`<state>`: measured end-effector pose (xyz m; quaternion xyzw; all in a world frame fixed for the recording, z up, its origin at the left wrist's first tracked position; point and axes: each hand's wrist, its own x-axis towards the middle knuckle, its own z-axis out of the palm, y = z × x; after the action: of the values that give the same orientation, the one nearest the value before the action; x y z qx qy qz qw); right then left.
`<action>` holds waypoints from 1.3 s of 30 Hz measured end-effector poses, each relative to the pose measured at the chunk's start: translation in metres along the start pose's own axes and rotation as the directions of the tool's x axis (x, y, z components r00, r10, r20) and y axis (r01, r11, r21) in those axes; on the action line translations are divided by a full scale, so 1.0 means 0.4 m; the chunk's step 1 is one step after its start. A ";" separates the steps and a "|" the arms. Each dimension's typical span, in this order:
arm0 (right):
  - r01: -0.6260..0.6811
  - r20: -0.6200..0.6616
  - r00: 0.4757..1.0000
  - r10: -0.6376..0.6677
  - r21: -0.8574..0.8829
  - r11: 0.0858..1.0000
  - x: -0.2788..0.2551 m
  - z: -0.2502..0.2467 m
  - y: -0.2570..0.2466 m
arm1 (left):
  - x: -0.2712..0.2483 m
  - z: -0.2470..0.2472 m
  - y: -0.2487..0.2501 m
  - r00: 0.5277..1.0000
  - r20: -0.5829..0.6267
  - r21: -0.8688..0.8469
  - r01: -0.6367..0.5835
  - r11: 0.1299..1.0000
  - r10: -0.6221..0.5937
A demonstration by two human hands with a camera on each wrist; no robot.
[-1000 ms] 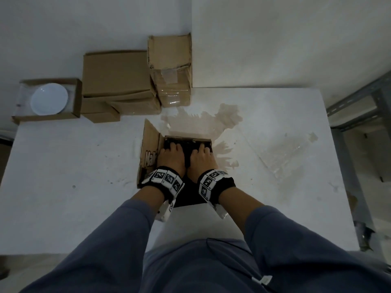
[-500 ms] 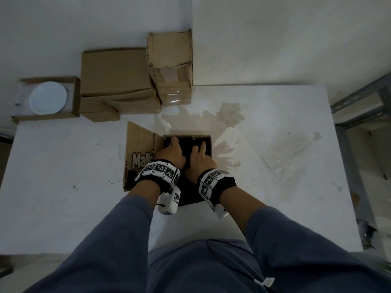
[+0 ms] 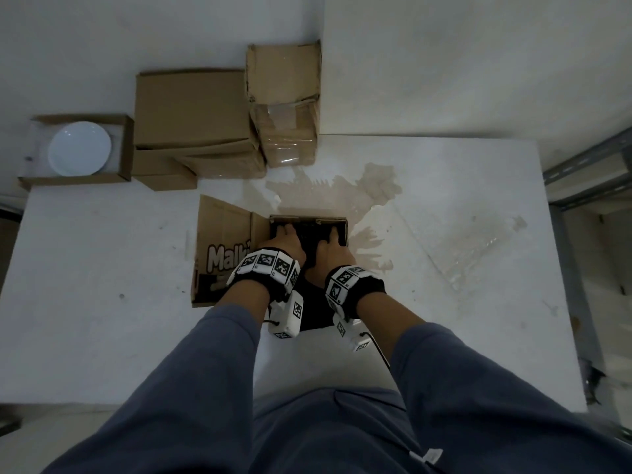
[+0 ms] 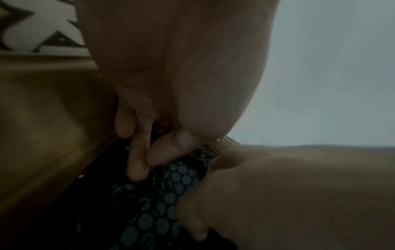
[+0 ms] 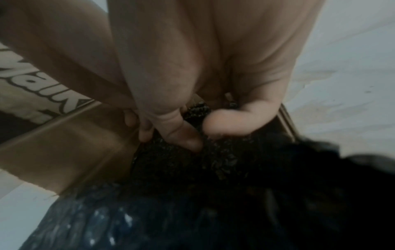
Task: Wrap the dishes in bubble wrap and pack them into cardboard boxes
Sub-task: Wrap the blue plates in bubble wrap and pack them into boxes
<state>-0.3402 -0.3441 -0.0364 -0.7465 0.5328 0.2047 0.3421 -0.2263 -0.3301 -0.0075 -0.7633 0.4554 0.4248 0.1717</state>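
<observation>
Head view shows an open box [image 3: 309, 222] on the white table [image 3: 102, 268], its printed flap [image 3: 222, 248] folded out flat to the left. Inside the box lies a bundle in black bubble wrap [image 3: 309, 237]; its long axis runs from the person toward the far wall, and the near end comes out over the box edge. The left hand [image 3: 285, 242] and the right hand [image 3: 333, 251] are both inside the box, side by side, palms down, forearms almost parallel. In the wrist views the fingers [image 4: 138, 169] of each hand are bent and press into the wrap [image 5: 192, 169], thumb [image 5: 226, 121] against it; I cannot tell if they really clamp it. Far left, a white plate [image 3: 79, 148] sits in another box [image 3: 126, 145].
</observation>
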 end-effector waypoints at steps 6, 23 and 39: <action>0.054 -0.105 0.993 -0.049 0.044 0.998 -0.034 0.007 -0.015 | 0.003 0.001 0.013 0.999 0.011 0.028 0.049 0.998 -0.049; 0.059 -0.010 0.998 -0.059 -0.003 0.998 0.040 0.026 0.015 | 0.014 -0.012 0.009 0.994 -0.016 -0.204 0.100 0.974 -0.106; 0.001 -0.047 0.999 0.004 0.106 0.994 -0.031 0.001 -0.002 | 0.009 0.000 -0.032 0.999 -0.040 -0.313 -0.040 0.949 0.029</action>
<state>-0.3436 -0.3355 -0.0284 -0.7313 0.5515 0.1588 0.3685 -0.2150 -0.3252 -0.0120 -0.7802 0.3984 0.4812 0.0328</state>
